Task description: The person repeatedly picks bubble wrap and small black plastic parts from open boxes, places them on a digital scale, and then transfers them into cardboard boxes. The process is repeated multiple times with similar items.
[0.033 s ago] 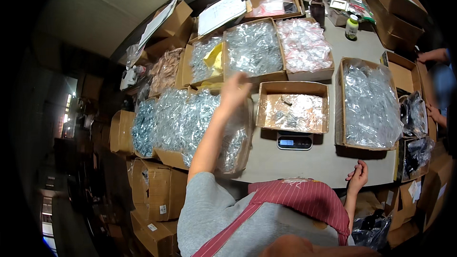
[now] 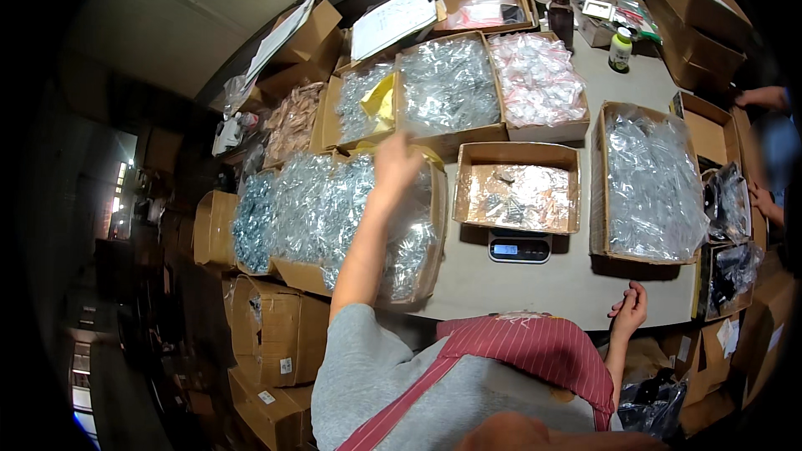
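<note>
My left hand (image 2: 397, 163) reaches over the near edge of an open carton of small clear bags (image 2: 447, 88), above the front row of cartons. Its fingers are smeared by motion, so what they hold, if anything, cannot be made out. Close to it, a yellow piece (image 2: 380, 102) lies on bagged parts in the neighbouring carton. At the table's front edge my right hand (image 2: 629, 311) hangs with loosely bent fingers, apart and holding nothing. Between the hands, a shallow cardboard box (image 2: 469, 219) with small loose bagged parts rests on a digital scale (image 2: 520, 249).
Bags of silvery parts (image 2: 351, 188) fill the front left cartons. A carton of larger clear bags (image 2: 652, 184) stands right of the scale. Behind are red-edged bags (image 2: 539, 75), a clipboard (image 2: 393, 21) and a green-labelled bottle (image 2: 620, 50). Another person's hand (image 2: 764, 202) shows far right.
My left hand has moved slightly left and a little nearer to me. My right hand stays in place, as does the box on the scale.
</note>
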A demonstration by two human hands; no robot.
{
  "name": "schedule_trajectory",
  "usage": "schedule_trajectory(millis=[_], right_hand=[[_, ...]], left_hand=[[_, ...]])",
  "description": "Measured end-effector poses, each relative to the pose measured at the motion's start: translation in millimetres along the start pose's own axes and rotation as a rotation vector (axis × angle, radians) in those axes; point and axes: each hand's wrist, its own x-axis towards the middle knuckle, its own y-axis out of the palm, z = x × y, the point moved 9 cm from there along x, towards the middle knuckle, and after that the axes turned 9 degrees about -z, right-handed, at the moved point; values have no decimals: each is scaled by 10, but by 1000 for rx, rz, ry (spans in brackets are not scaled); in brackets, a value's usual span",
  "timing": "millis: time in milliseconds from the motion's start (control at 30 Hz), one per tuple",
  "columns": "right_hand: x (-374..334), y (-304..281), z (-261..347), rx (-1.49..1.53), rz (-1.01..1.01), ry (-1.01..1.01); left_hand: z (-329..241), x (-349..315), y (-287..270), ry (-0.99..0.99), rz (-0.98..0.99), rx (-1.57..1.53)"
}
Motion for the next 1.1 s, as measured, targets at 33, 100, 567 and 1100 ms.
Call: schedule_trajectory(millis=[33,100,567,1100], right_hand=[[1,-27,-13,-6,-15,-7],[9,-18,-35,2,-15,-24],[30,-81,-310,61,-119,-22],[-1038,700,201,-593,-244,-545]], left_hand=[[117,-84,-119,-61,27,339],[841,-349,69,-150,241,571],[980,-697,-823,-397,-284,-1000],[3300,-1493,-1846,-539,-231,-90]])
